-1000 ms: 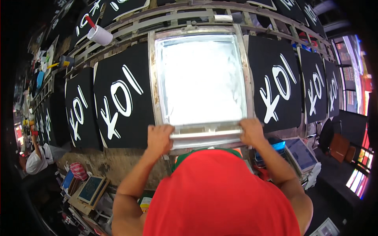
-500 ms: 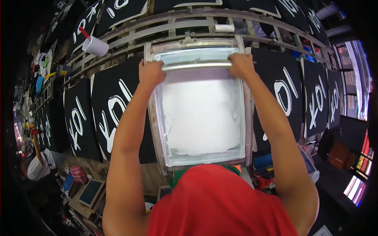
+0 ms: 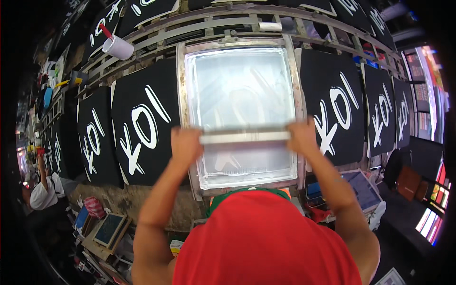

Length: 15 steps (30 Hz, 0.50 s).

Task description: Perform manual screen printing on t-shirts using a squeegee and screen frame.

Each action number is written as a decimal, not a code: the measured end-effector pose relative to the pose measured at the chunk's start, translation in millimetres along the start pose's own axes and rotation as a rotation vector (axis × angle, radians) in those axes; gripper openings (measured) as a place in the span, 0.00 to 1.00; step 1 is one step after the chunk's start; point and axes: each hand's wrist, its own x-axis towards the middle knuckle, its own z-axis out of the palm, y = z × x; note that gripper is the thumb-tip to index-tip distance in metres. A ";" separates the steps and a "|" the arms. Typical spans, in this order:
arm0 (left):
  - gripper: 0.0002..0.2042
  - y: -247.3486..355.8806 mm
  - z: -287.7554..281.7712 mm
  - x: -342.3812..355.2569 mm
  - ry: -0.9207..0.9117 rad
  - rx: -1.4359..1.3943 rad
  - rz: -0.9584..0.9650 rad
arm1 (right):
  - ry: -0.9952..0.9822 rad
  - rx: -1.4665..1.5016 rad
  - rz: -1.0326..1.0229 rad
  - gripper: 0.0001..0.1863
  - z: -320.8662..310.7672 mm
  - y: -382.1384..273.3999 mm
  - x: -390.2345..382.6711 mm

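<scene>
A long squeegee (image 3: 244, 137) lies across the screen-printing frame (image 3: 300, 95), somewhat blurred by motion. My left hand (image 3: 186, 148) is closed round its left end, and my right hand (image 3: 303, 137) closed round the right end. Beneath it the mesh (image 3: 228, 76) carries a thin whitish film, through which faint large strokes show. White ink edges the inside of the frame. The squeegee stands across the nearer half of the mesh, with both arms bent. Whatever lies under the frame is mostly hidden.
Black panels with white brush-style lettering lie left (image 3: 142, 123) and right (image 3: 332, 104) of the frame. A white tub (image 3: 118, 48) with a red handle stands by the metal rails (image 3: 180, 35) beyond. Another person (image 3: 45, 190) is at far left. Framed screens (image 3: 109, 230) lie lower left.
Both hands have drawn the squeegee toward me, from the far end of the mesh to its nearer half. The thick white layer has thinned, and faint strokes now show through.
</scene>
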 end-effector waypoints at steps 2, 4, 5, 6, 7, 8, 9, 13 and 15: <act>0.15 -21.7 -16.3 90.6 0.071 0.016 -0.018 | 0.130 -0.067 -0.024 0.18 -36.2 11.5 92.7; 0.16 -43.0 -20.4 165.9 0.092 0.069 -0.072 | 0.198 -0.034 0.005 0.17 -56.7 24.1 169.2; 0.16 -49.2 -20.5 197.2 0.092 0.074 -0.108 | 0.206 -0.056 0.006 0.17 -61.6 31.4 202.4; 0.16 -55.1 -18.6 220.1 0.100 0.078 -0.104 | 0.212 -0.083 0.013 0.18 -62.9 35.9 229.6; 0.18 -60.3 -18.2 238.4 0.043 0.091 -0.161 | 0.206 -0.090 0.043 0.18 -65.1 35.6 246.9; 0.20 -65.5 -16.6 250.1 -0.016 0.102 -0.219 | 0.197 -0.096 0.072 0.19 -66.1 35.9 259.1; 0.19 -63.5 -14.1 250.4 -0.033 0.124 -0.212 | 0.188 -0.094 0.077 0.19 -65.8 35.8 258.1; 0.19 -51.6 -3.3 204.0 -0.032 0.143 -0.189 | 0.089 -0.060 0.074 0.20 -49.0 28.7 217.9; 0.19 -30.9 -2.4 151.8 -0.028 0.083 -0.149 | 0.053 -0.019 0.066 0.21 -39.8 20.0 159.0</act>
